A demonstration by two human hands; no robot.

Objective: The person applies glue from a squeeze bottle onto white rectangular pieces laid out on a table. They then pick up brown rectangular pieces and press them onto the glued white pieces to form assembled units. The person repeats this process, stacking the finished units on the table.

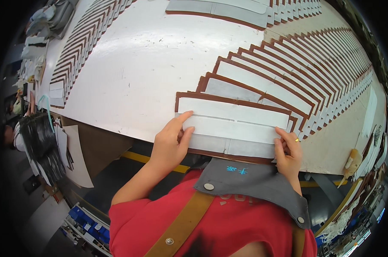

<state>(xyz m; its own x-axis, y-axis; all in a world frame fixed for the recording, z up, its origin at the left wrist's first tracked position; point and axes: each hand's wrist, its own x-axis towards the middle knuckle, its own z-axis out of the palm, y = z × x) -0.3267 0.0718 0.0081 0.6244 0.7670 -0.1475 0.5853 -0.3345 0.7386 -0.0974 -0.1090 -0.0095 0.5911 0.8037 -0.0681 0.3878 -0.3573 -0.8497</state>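
A white strip (232,129) lies across the nearest brown-edged panel (194,96), at the table's front edge. My left hand (172,139) grips the strip's left end, with index finger and thumb on its face. At the other end, my right hand (289,150), with a gold ring on one finger, has thumb and forefinger closed on the strip. Below the strip, a grey area (249,148) of the panel shows, with a brown border along its lower edge. The undersides of both ends are hidden by my fingers.
A fanned row of similar brown-edged panels (284,70) runs to the far right. Another overlapping row (80,47) stands at the left, and more panels (215,10) lie at the back. A yellowish glue bottle (352,162) is at the right edge. Another person is at the far left.
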